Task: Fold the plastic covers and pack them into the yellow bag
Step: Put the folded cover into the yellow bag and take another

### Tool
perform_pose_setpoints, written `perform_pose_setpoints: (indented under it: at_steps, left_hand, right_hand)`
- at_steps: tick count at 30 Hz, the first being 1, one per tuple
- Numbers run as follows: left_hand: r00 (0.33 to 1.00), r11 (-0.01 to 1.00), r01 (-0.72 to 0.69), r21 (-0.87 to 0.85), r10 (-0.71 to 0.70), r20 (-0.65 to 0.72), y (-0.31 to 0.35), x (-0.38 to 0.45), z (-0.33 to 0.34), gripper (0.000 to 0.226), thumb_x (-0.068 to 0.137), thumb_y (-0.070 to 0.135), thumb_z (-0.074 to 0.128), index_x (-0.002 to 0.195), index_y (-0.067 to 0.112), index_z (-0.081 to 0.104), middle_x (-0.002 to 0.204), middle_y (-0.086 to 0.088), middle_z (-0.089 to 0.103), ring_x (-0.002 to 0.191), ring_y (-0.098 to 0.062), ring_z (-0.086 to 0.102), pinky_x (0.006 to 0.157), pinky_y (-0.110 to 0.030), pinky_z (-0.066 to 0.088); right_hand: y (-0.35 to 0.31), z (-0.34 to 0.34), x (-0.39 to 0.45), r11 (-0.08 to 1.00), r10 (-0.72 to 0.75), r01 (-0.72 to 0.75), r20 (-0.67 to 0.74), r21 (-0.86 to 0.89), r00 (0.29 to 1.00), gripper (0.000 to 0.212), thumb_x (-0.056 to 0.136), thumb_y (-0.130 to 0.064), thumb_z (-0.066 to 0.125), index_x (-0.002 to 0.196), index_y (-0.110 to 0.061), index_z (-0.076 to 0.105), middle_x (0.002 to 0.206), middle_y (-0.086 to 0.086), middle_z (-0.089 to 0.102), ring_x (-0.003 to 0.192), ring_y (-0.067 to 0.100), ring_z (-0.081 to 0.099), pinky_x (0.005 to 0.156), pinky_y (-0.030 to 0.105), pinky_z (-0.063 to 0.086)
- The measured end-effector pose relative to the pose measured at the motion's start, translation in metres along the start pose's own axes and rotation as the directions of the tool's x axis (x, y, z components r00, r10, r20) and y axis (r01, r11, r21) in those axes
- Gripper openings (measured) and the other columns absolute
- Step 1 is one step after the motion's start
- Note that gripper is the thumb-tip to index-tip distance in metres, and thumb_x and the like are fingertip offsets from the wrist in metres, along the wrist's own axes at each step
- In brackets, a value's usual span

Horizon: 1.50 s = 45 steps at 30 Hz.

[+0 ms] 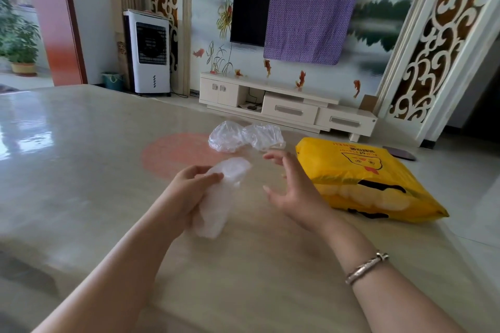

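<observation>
My left hand (189,189) grips a crumpled clear plastic cover (220,197) above the middle of the beige table (81,170); the cover bunches out above and below the fist. My right hand (292,186) hovers just right of it, fingers spread and holding nothing. Two more clear plastic covers (244,136) lie side by side farther back on the table. The yellow bag (365,178) lies flat to the right of my right hand, printed side up, near the table's right edge.
A pink round patch (173,154) marks the tabletop under the loose covers. Beyond the table stand a white TV cabinet (286,105), an air cooler (148,51) and a wall TV half draped in purple cloth (308,19). A dark flat object (399,154) lies on the floor.
</observation>
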<state>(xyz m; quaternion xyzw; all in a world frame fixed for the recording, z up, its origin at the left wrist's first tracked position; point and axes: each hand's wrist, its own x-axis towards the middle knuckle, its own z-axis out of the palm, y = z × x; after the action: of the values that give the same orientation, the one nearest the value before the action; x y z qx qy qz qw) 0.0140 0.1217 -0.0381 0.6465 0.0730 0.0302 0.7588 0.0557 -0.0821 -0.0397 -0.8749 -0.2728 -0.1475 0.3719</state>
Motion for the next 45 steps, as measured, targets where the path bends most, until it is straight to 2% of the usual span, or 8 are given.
perform_pose_setpoints:
  at_steps: [4, 10, 15, 20, 25, 34, 40, 45]
  left_hand:
    - [0.996, 0.998, 0.065, 0.007, -0.064, -0.058, -0.002, 0.000, 0.000, 0.030, 0.093, 0.008, 0.059, 0.122, 0.002, 0.054, 0.096, -0.014, 0.067, 0.071, -0.021, 0.064, 0.057, -0.028, 0.051]
    - [0.989, 0.963, 0.038, 0.268, 0.002, -0.146, -0.011, 0.004, 0.000, 0.059, 0.087, 0.010, 0.066, 0.138, 0.008, 0.035, 0.103, -0.012, 0.063, 0.079, -0.025, 0.065, 0.066, -0.037, 0.054]
    - [0.938, 0.550, -0.069, 0.832, 0.321, -0.135, -0.017, 0.003, -0.006, 0.064, 0.083, 0.017, 0.065, 0.137, 0.020, 0.032, 0.125, -0.002, 0.051, 0.103, -0.026, 0.057, 0.072, -0.033, 0.042]
    - [0.883, 0.469, -0.321, 0.823, 0.463, 0.080, -0.016, 0.003, -0.014, 0.037, 0.075, 0.004, 0.067, 0.098, 0.031, 0.057, 0.098, 0.010, 0.053, 0.090, -0.012, 0.054, 0.070, -0.024, 0.039]
    - [0.937, 0.570, -0.335, 0.751, 0.283, 0.203, -0.014, -0.002, -0.014, 0.035, 0.078, 0.002, 0.061, 0.067, 0.035, 0.062, 0.083, 0.008, 0.069, 0.076, -0.006, 0.064, 0.062, -0.012, 0.045]
    - [0.995, 0.867, -0.090, 0.491, 0.105, -0.003, -0.010, 0.002, -0.014, 0.045, 0.095, 0.053, 0.045, 0.093, 0.010, 0.055, 0.073, 0.002, 0.059, 0.066, -0.014, 0.056, 0.072, -0.034, 0.048]
    - [0.989, 0.794, -0.009, 0.607, 0.098, -0.113, -0.014, 0.009, -0.013, 0.048, 0.088, 0.018, 0.064, 0.131, 0.010, 0.043, 0.102, -0.005, 0.066, 0.085, -0.018, 0.059, 0.063, -0.024, 0.040]
    - [0.985, 0.769, 0.049, 0.637, 0.070, -0.159, -0.008, 0.018, -0.013, 0.046, 0.087, 0.013, 0.062, 0.129, 0.006, 0.042, 0.115, -0.012, 0.063, 0.102, -0.026, 0.061, 0.074, -0.028, 0.044]
  right_hand:
    - [-0.007, 0.015, -0.007, 0.952, -0.196, 0.233, 0.189, -0.200, 0.962, 0.068, 0.078, -0.021, 0.074, 0.137, -0.028, 0.039, 0.153, -0.010, 0.022, 0.138, 0.007, 0.022, 0.111, 0.020, 0.022]
    - [-0.015, 0.028, -0.006, 0.872, -0.368, 0.408, 0.189, -0.269, 0.910, 0.029, 0.081, -0.021, 0.068, 0.108, -0.023, 0.057, 0.132, -0.004, 0.049, 0.115, 0.016, 0.043, 0.100, 0.037, 0.041]
    - [-0.013, 0.028, -0.008, 0.906, -0.304, 0.362, 0.256, -0.221, 0.918, 0.012, 0.085, -0.015, 0.063, 0.096, -0.020, 0.063, 0.112, -0.004, 0.059, 0.106, 0.015, 0.050, 0.093, 0.036, 0.044]
    - [-0.017, 0.027, -0.009, 0.953, -0.201, 0.255, 0.288, -0.164, 0.936, 0.011, 0.088, -0.016, 0.061, 0.098, -0.020, 0.062, 0.100, -0.007, 0.061, 0.098, 0.008, 0.050, 0.088, 0.031, 0.044]
    - [-0.019, 0.029, -0.010, 0.965, -0.189, 0.233, 0.293, -0.120, 0.937, 0.012, 0.085, -0.034, 0.064, 0.093, -0.025, 0.059, 0.092, -0.011, 0.059, 0.093, 0.006, 0.052, 0.084, 0.024, 0.043]
    - [-0.028, 0.047, 0.019, 0.989, 0.097, -0.113, 0.163, 0.094, 0.982, 0.029, 0.092, -0.029, 0.063, 0.065, -0.023, 0.055, 0.059, -0.011, 0.052, 0.054, -0.001, 0.045, 0.058, 0.014, 0.035]
    - [-0.017, 0.061, 0.031, 0.979, 0.196, -0.183, 0.152, -0.094, 0.969, 0.028, 0.082, -0.024, 0.071, 0.071, -0.023, 0.046, 0.072, -0.006, 0.054, 0.069, 0.012, 0.049, 0.065, 0.027, 0.040]
    - [-0.021, 0.054, 0.026, 0.996, -0.053, 0.046, 0.085, 0.083, 0.995, 0.033, 0.081, -0.002, 0.063, 0.082, -0.033, 0.053, 0.090, -0.010, 0.055, 0.088, 0.006, 0.050, 0.076, 0.010, 0.035]
